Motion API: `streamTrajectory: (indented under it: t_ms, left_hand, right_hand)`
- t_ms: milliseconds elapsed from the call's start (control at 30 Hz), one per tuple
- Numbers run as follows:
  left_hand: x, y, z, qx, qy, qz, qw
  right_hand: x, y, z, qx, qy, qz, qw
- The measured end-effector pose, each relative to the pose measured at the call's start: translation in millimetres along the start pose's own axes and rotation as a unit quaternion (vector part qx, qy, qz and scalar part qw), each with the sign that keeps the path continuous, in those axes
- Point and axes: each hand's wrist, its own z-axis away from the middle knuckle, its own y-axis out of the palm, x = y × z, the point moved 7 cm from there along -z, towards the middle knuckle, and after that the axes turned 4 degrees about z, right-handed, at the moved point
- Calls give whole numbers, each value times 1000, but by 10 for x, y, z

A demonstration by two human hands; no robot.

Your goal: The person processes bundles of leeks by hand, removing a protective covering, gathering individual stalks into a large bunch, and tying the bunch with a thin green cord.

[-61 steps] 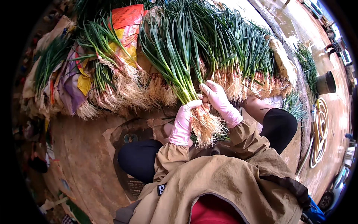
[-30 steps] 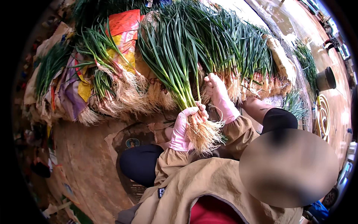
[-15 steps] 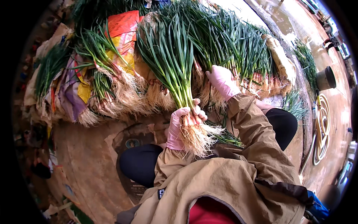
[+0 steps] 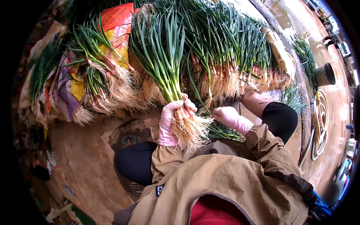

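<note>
My left hand (image 4: 172, 122), in a pink glove, is closed round the lower stems of a bunch of green garlic (image 4: 168, 75). The bunch's long flat leaves point away from me, and its pale roots hang below my fingers. My right hand (image 4: 230, 118), gloved the same, is closed just right of those roots. Its fingertips pinch the root end of a single green garlic stalk (image 4: 206, 90), whose leaves reach back over the pile. A large row of green garlic (image 4: 228, 56) lies beyond both hands, roots toward me.
More green garlic (image 4: 108, 67) lies left beside red and yellow sacking (image 4: 119, 28). Some leafy stalks (image 4: 225, 134) lie between my knees, below my right hand. At the right are a dark bucket (image 4: 325, 75) and a coiled pale hose (image 4: 321, 123) on wet floor.
My right hand has drawn back from the row toward me, bringing a stalk near the held bunch. My left hand keeps its hold on the bunch. The whole view has shifted slightly.
</note>
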Motion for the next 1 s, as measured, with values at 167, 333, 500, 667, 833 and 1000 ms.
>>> streamTrajectory:
  t_ms: [167,333,500,667,833,1000]
  left_hand:
    - [3,-104,9,-55,-20,-6,998]
    - [-9,-110,-123,-55,19,-169,984]
    - [42,-495,-133,-130,-5,-199,971]
    - [39,-429,-137,-110,0,-221,969]
    - [46,-320,-108,-96,13,-200,975]
    - [188,-226,-49,-111,-16,-168,979]
  right_hand:
    - [42,-175,66,-60,90,40,993]
    - [170,-902,-502,-231,156,-79,957]
    - [715,-1053,-356,-278,81,-181,940]
    - [192,-1175,-707,-289,228,-17,929]
    - [155,-1272,-723,-319,224,-64,919]
    - [656,-1083,-494,-292,109,-147,939]
